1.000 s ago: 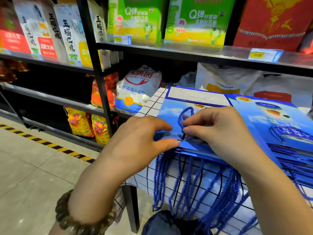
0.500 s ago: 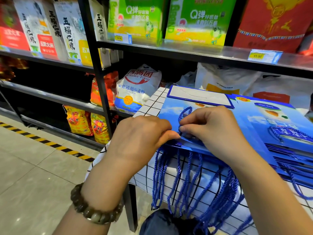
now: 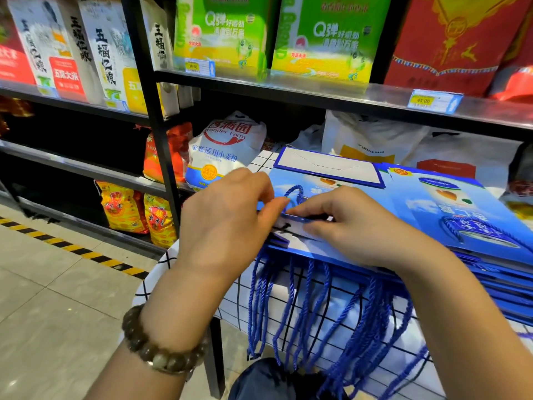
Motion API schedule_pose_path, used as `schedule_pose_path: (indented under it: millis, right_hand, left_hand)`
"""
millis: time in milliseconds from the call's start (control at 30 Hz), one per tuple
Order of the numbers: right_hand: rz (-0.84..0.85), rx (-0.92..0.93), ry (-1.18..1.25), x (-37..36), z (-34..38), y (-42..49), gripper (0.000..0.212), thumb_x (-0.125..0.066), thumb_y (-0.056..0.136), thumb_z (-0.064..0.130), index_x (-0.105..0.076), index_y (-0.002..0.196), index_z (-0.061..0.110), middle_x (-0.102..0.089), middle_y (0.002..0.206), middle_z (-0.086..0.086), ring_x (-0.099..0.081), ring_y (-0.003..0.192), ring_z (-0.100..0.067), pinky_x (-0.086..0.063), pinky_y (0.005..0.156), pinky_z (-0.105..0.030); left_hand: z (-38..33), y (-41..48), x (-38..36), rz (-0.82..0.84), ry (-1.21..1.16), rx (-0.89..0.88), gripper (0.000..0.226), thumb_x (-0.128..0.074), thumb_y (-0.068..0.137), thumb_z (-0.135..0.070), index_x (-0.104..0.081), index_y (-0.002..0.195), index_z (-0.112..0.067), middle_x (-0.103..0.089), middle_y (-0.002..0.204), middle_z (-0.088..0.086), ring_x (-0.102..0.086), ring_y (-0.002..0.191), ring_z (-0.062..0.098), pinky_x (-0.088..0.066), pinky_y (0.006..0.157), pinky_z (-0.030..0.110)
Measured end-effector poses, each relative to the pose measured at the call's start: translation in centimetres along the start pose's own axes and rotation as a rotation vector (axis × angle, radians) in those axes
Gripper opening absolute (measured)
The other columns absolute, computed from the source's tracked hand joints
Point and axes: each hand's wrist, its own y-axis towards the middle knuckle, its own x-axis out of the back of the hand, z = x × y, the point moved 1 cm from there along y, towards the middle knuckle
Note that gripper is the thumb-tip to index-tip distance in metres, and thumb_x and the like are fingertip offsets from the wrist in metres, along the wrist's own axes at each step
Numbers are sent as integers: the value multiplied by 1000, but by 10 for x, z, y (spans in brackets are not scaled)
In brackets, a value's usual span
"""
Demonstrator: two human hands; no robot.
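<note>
While both hands work at its near edge, a blue paper bag lies flat on top of a stack of like bags on a table draped in a checked cloth, in front of a shop's shelf; the left hand, a bead bracelet on its wrist, has its fingers curled and its thumb pushed forward, pinching the bag's edge just beside the rope handle; the right hand meets it from the other side, forefinger stretched along the same edge and thumb tucked beneath, nipping the paper between them; the fingertips of the two hands are close to touching. The handle's loop lies flat on the bag's printed face, just beyond those fingertips; the bag's white folded base points toward the shelf. Below the stack's near edge, many blue cords hang down over the cloth; another bag of the same print lies just beside the held one, to the right. Behind, a white flour sack sits on the lower board; green boxes stand on the board above, with a yellow price tag on its front lip; black-and-yellow hazard tape runs across the tiled floor at left.
</note>
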Motion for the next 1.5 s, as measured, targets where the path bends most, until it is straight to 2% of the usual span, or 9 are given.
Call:
schedule_pose_path:
  millis: [200, 333, 400, 567, 767, 933, 1100, 1300, 1500]
  right_hand:
    - [7, 48, -41, -3, -3, 5, 15, -58, 89, 19, -73, 94, 19, -71, 85, 0, -60, 82, -17, -49, 78, -39]
    - [2, 58, -41, -4, -2, 3, 18, -58, 89, 24, -70, 92, 12, -68, 86, -10, -60, 85, -28, -49, 78, -45]
    - [-13, 38, -43, -3, -3, 1, 16, -58, 88, 19, -69, 92, 8, -68, 90, -12, -59, 87, -26, -49, 81, -44]
    - [-50, -92, 30, 2, -7, -1, 26, -62, 84, 15, -68, 109, 18, -66, 104, 11, -59, 99, -5, -43, 94, -25]
    - [-99, -161, 259, 3, -11, -2, 16, -59, 87, 26, -70, 79, 17, -68, 70, 6, -59, 60, -1, -45, 54, -13]
    - [-212, -155, -94, -4, -9, 1, 11, -66, 81, 23, -63, 72, 29, -59, 67, 11, -56, 68, -8, -40, 59, -17]
    - [-295, -229, -355, -7, -5, -9, 13, -54, 88, 39, -62, 89, 29, -61, 92, 3, -55, 91, -21, -43, 68, -30]
    - [-68, -88, -385, -7, 17, -27, 59, -43, 83, 62, -34, 137, 38, -46, 137, 15, -43, 125, -12, -41, 94, -33]
    - [-173, 89, -623, -9, 23, -25, 34, -31, 96, 45, -45, 124, 31, -62, 114, 2, -55, 106, -27, -44, 75, -35]
  left_hand:
    - [-17, -11, -6, 200, 264, 57, 30, -44, 90, -49, -61, 100, -27, -55, 105, -5, -53, 98, 18, -31, 66, 29]
    - [-21, -9, -10, 216, 335, -38, 10, -65, 80, -26, -59, 87, -21, -59, 88, -1, -57, 79, 22, -26, 60, 28]
    - [-21, -8, -5, 226, 314, -127, 16, -68, 77, -25, -55, 85, -20, -56, 83, -2, -57, 73, 21, -25, 59, 27]
    - [-4, -13, -1, 277, 212, -206, 16, -32, 97, -29, -46, 102, -25, -48, 103, -7, -48, 94, 18, -17, 64, 26]
    - [-1, -17, 0, 221, -36, -123, 14, -53, 86, -34, -44, 78, -25, -55, 82, -9, -52, 76, 16, -30, 55, 29]
    - [-1, -18, -6, 255, -81, -63, 14, -47, 88, -41, -46, 98, -32, -56, 97, -15, -52, 93, 9, -38, 69, 28]
    - [0, -17, -9, 285, -165, -21, 16, -52, 85, -43, -58, 93, -30, -62, 89, -14, -57, 89, 9, -46, 75, 32]
    - [9, -21, -17, 139, -447, 173, 26, -72, 71, -27, -62, 95, -29, -55, 87, -29, -57, 86, -3, -42, 78, 9]
    - [16, -32, -19, -199, -537, 270, 32, -59, 75, -46, -54, 103, -31, -57, 101, -20, -54, 97, 1, -44, 81, 11]
